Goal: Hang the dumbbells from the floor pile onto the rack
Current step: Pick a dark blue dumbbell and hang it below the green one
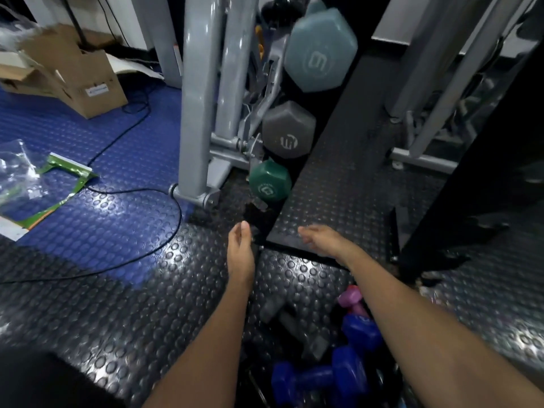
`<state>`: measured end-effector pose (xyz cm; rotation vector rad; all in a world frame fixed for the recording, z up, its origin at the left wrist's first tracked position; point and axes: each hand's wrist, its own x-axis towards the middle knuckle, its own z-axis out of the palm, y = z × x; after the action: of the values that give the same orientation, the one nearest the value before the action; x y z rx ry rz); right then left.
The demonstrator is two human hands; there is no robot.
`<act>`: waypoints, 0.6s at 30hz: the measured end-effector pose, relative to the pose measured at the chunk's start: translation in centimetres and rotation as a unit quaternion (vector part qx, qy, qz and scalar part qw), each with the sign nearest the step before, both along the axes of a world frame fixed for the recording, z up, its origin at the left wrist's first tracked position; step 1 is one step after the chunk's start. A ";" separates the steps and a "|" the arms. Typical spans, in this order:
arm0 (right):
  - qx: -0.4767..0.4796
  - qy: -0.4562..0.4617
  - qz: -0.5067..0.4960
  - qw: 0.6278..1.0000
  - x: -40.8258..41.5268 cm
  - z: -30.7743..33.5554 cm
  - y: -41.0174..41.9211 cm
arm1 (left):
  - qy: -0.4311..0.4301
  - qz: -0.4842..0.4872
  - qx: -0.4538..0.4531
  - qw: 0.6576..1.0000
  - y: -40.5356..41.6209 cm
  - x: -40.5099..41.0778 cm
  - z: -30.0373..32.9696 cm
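- Three dumbbells already hung on the rack (297,187), far centre: teal dumbbell (321,54) on top, grey dumbbell (289,130) below, green dumbbell (270,180) lowest.
- Still piled on the floor (117,304), near right: blue dumbbell (319,375), second blue one (360,331), pink dumbbell (350,298).
- Left hand (240,248) and right hand (321,240) both empty, fingers loosely apart, between rack and pile.
- Judged roughly half done.

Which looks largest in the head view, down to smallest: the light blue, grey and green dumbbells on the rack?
1. Light blue dumbbell, largest.
2. Grey dumbbell.
3. Green dumbbell, smallest.
The light blue one hangs highest, nearer the camera, which may exaggerate its size.
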<state>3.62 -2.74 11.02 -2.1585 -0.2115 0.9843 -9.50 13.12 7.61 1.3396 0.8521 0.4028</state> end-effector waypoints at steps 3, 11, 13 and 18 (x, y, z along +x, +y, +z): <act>-0.068 -0.012 0.050 0.996 -1.2 -3.0 -2.3 | 0.074 -0.051 -0.054 0.994 -0.9 -1.0 -3.6; -0.169 -0.021 0.169 0.971 -1.6 -7.9 -7.9 | 0.140 -0.177 -0.059 0.972 -5.7 -0.5 -8.9; -0.180 -0.024 0.171 0.968 -1.4 -9.1 -9.0 | 0.145 -0.210 -0.051 0.966 -7.1 0.0 -9.1; -0.193 -0.034 0.197 0.961 -1.9 -8.9 -11.7 | 0.264 -0.474 -0.064 0.838 -10.9 0.2 -7.6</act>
<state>1.76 -14.45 2.16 -2.5687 -0.5383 1.2575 -9.29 2.18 0.01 1.5890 0.5273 -0.8254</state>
